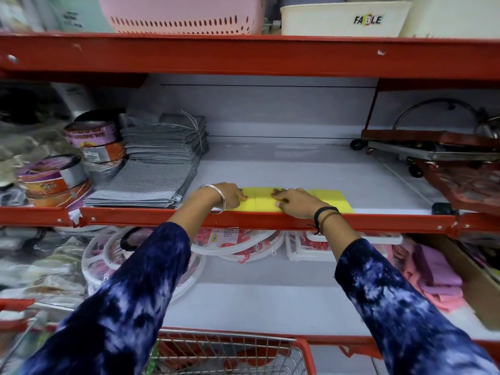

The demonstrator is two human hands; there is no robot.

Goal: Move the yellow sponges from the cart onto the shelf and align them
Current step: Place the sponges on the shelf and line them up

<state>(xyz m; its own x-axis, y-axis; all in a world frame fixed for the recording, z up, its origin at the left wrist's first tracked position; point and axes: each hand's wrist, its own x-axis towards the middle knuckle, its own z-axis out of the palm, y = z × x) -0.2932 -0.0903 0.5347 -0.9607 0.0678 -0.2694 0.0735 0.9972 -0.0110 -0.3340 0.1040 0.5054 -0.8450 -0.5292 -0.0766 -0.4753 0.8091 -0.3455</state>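
- The left hand (228,196) lies palm down on the left end of a row of yellow sponges (263,200), fingers bent and pressed on the sponge top; it grips nothing, it only rests on it. A silver bangle (216,197) sits on that wrist.
- The right hand (293,201) lies flat over the middle of the same row, fingers spread a little and pointing towards the left hand, fingertips touching the sponge tops. It too presses rather than clasps. Dark bands (324,216) circle its wrist.
- Between the two hands a short stretch of sponge shows bare; more of the row runs on past the right hand, to its right side.
- The sponges lie side by side under the hands, just behind the red front lip of the white shelf (311,169).
- Left of the left hand, near it, lies a stack of grey cloths (151,174); beyond those stand round tins (54,180).
- Well to the right of the right hand sit red wheeled trolleys (433,150).
- Below both forearms, nearest the person, is the wire cart (230,353) with its red rim; whether sponges lie in it cannot be told.
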